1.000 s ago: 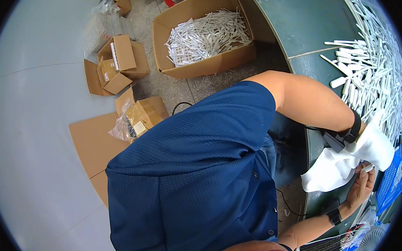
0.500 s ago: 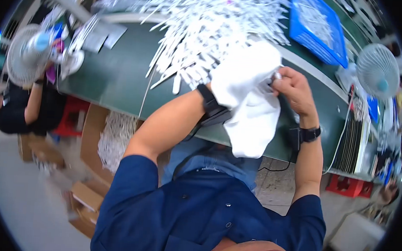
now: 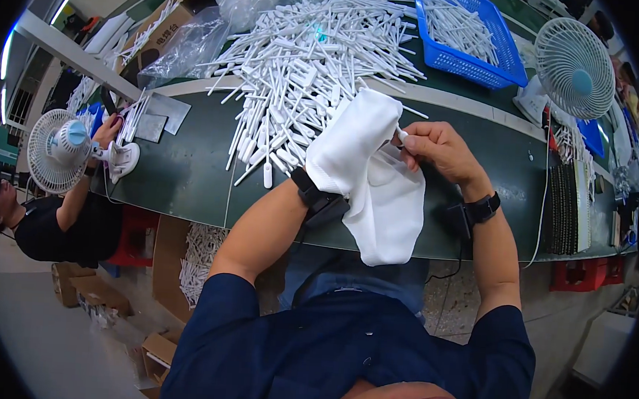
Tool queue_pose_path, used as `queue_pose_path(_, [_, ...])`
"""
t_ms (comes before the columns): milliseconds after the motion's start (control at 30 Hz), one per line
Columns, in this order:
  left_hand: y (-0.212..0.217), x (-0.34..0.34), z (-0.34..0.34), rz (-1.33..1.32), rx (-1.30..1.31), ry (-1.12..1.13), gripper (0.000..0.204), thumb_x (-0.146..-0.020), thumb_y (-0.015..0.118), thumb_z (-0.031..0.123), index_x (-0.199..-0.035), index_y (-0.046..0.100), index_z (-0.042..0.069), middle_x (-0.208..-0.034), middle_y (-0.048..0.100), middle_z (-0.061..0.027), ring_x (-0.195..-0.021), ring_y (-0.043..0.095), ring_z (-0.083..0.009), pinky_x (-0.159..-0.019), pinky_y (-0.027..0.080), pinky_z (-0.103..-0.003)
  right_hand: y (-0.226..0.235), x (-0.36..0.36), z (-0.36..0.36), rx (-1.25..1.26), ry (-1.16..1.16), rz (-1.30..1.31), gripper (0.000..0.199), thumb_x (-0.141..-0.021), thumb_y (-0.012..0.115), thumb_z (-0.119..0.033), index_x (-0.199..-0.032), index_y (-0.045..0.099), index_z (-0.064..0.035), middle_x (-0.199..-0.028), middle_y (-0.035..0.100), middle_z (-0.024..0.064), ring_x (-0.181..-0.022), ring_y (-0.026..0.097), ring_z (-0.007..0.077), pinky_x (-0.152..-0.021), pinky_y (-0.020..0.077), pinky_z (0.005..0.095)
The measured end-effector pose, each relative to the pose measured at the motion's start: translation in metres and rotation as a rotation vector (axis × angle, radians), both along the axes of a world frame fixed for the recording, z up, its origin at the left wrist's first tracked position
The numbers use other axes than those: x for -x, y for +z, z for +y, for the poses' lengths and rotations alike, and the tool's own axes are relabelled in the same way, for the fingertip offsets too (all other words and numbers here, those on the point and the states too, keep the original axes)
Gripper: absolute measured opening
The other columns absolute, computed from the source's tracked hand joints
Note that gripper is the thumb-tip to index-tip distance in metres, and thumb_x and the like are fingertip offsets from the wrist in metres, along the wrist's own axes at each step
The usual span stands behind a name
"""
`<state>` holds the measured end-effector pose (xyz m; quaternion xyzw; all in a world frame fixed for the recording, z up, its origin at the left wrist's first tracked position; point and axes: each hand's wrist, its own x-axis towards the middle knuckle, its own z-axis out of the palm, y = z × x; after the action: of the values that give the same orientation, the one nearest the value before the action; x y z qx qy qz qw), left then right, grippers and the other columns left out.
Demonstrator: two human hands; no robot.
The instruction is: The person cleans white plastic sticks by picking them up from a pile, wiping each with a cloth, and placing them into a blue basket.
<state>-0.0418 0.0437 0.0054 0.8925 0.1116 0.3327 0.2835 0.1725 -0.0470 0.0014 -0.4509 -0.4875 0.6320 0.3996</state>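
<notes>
A white cloth (image 3: 360, 140) drapes over my left hand and hides its fingers; the loose part hangs past the table's near edge. Just right of it, my right hand (image 3: 439, 150) is closed in a pinch against the cloth. A small white plastic piece (image 3: 402, 134) shows between its thumb and fingers, most of it hidden. Beyond both hands spreads a heap of white plastic sticks (image 3: 298, 74), many with a wider, flat end. Dark bands with black boxes sit on both my wrists.
The green table (image 3: 190, 155) carries a blue basket (image 3: 452, 61) of similar sticks. Fans stand at left (image 3: 63, 151) and right (image 3: 575, 69). Dark slatted panels (image 3: 564, 207) stand at right. A cardboard box (image 3: 173, 264) holds sticks below. A co-worker (image 3: 62, 217) sits at left.
The view has shifted, bringing more of the far table and the co-worker into sight. My right hand stays at the cloth, with the white piece now showing more clearly in its fingers.
</notes>
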Motion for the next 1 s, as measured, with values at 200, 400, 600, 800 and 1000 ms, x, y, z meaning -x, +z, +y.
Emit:
queue_pose_path(200, [-0.001, -0.002, -0.004, -0.024, 0.079, 0.023, 0.005, -0.092, 0.053, -0.001, -0.093, 0.049, 0.003, -0.087, 0.045, -0.0119, -0.084, 0.048, -0.031, -0.074, 0.042, -0.04, 0.005, 0.004, -0.003, -0.127, -0.063, -0.15, 0.027, -0.103, 0.064, -0.024, -0.108, 0.071, 0.0024, -0.081, 0.066, 0.0002, -0.069, 0.057, 0.0052, -0.064, 0.0448, 0.0212])
queue_pose_path(400, [-0.004, -0.003, -0.004, -0.04, 0.195, 0.024, 0.012, -0.08, 0.06, 0.002, -0.087, 0.05, 0.001, -0.085, 0.052, -0.0166, -0.083, 0.055, -0.0385, -0.069, 0.045, -0.045, 0.009, 0.005, -0.005, -0.116, -0.03, -0.137, 0.028, -0.104, 0.063, -0.024, -0.109, 0.071, 0.0022, -0.082, 0.066, 0.0001, -0.07, 0.057, 0.0048, -0.065, 0.0449, 0.0212])
queue_pose_path(600, [-0.001, -0.002, -0.006, -0.036, 0.137, 0.011, 0.009, -0.096, 0.054, 0.011, -0.092, 0.051, 0.004, -0.086, 0.048, -0.0099, -0.079, 0.051, -0.025, -0.072, 0.044, -0.037, 0.005, 0.003, -0.006, -0.094, -0.007, -0.087, 0.027, -0.104, 0.062, -0.022, -0.113, 0.069, 0.0019, -0.084, 0.067, 0.0, -0.071, 0.057, 0.0045, -0.067, 0.046, 0.021])
queue_pose_path(800, [-0.017, -0.005, -0.01, -0.207, 0.726, -0.08, 0.021, -0.106, 0.053, 0.027, -0.097, 0.053, 0.008, -0.087, 0.048, -0.0017, -0.078, 0.048, -0.0128, -0.073, 0.043, -0.03, 0.002, 0.003, 0.0, -0.125, 0.009, -0.118, 0.025, -0.104, 0.061, -0.019, -0.115, 0.069, 0.0016, -0.084, 0.066, -0.0008, -0.071, 0.057, 0.0043, -0.068, 0.0464, 0.0211])
queue_pose_path(1000, [-0.016, -0.008, -0.008, -0.216, 0.788, -0.046, 0.027, -0.105, 0.055, 0.036, -0.098, 0.054, 0.01, -0.086, 0.048, 0.001, -0.076, 0.046, -0.0091, -0.07, 0.04, -0.028, 0.008, 0.012, -0.007, -0.219, -0.089, -0.295, 0.024, -0.103, 0.058, -0.018, -0.113, 0.069, 0.0011, -0.081, 0.066, -0.0004, -0.07, 0.056, 0.0061, -0.066, 0.0454, 0.0232])
